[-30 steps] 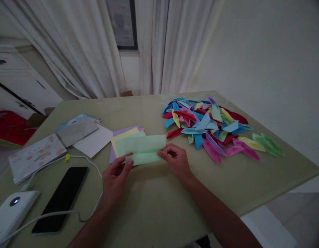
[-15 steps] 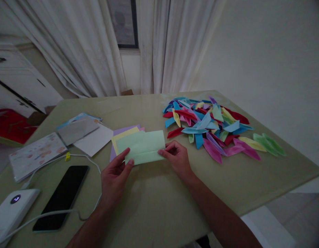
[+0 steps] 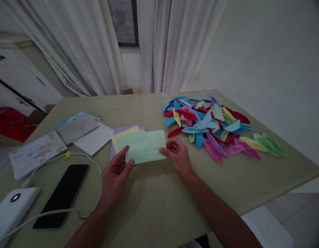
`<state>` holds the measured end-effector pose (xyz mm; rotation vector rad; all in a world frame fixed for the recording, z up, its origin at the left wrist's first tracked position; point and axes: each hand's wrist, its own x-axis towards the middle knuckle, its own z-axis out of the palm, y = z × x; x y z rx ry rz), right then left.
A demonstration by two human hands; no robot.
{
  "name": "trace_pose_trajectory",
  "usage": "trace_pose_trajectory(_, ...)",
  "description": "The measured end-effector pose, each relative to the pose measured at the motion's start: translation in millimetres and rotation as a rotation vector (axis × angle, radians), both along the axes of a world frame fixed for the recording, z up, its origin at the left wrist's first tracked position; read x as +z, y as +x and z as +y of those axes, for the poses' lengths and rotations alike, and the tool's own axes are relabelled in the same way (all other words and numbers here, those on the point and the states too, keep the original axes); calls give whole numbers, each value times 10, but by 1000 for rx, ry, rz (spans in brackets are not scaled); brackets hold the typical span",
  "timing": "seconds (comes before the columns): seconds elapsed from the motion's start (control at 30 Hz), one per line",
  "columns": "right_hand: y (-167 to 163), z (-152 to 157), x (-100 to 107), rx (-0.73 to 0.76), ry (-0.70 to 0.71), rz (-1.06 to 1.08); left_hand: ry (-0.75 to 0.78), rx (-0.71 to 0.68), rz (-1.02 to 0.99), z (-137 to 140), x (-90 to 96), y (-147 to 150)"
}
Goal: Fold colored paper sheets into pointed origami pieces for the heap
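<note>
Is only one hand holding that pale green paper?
No, the left hand grips the pale green paper at its left end while the right hand pinches its right edge.

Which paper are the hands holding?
The pale green rectangular paper with a crease along its lower part, held between the left hand and right hand. The yellow paper sheet and purple paper sheet lie behind it, unheld.
</note>
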<state>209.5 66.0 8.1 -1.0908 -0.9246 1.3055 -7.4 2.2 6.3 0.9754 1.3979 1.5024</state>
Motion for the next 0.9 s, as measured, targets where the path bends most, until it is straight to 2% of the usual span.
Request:
trace_pose_trajectory(0.2, -8, 10, -6, -18, 0, 2, 58, 24, 35, 3, -58, -25)
trace_pose_trajectory(0.4, -1, 5, -23, -34, 24, -22, -37, -11, 241, 2, -35, -50)
trace_pose_trajectory(0.5, 6, 9, -39, -35, 34, -47, -64, -7, 267, 13, 2, -33)
trace_pose_trajectory(0.67, 37, 25, -38, -63, 53, -122, -91, 5, 93, 54, 11, -28)
trace_pose_trajectory(0.77, 64, 30, -12, -56, 73, -150, -182, -41, -47, 76, 0, -49)
trace_pose_trajectory(0.9, 104, 39, 11, -55, 102, -189, -300, -59, -56, 97, -28, -73)
